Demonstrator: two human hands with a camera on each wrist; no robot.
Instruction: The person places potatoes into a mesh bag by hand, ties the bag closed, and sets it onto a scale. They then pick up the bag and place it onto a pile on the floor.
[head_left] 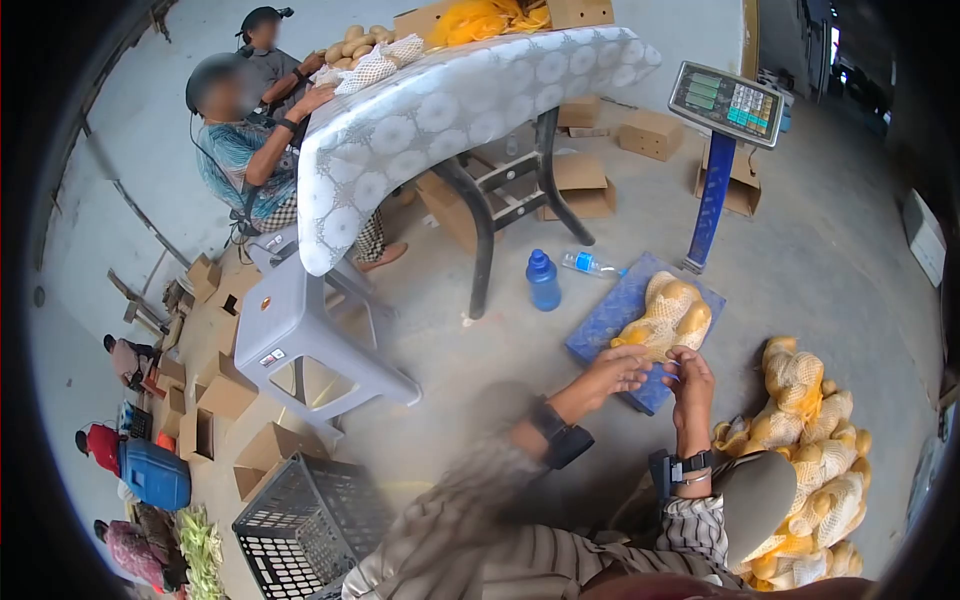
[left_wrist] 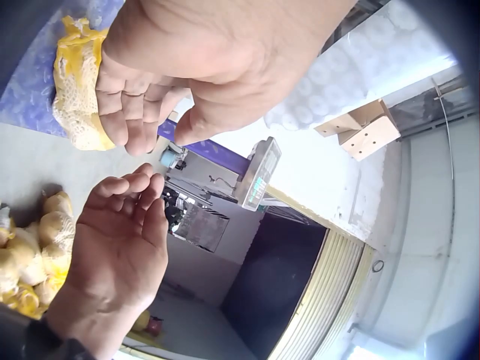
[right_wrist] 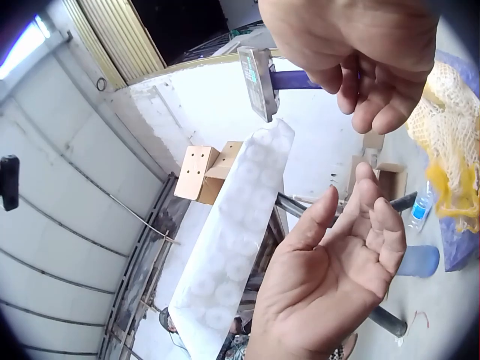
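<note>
A white-netted bundle of tan, rounded produce [head_left: 668, 315] with yellow mesh lies on the blue platform [head_left: 592, 335] of a floor scale. My left hand [head_left: 612, 372] is at the bundle's near end, palm turned inward, fingers slightly bent. Facing it, my right hand [head_left: 692, 385] has loosely curled fingers, with its fingertips close to the near edge of the bundle. Both wrist views show a gap between the two hands. In the left wrist view nothing shows in the right palm [left_wrist: 120, 247]; in the right wrist view the left palm [right_wrist: 330, 277] is bare.
Netted produce [head_left: 825, 470] is piled at my right. The scale's display [head_left: 727, 103] tops a blue post. Bottles [head_left: 542, 280] stand and lie beyond the platform. A cloth-covered table [head_left: 420, 120], a grey stool [head_left: 300, 330] and a black crate [head_left: 300, 530] are leftward; two people sit at the table.
</note>
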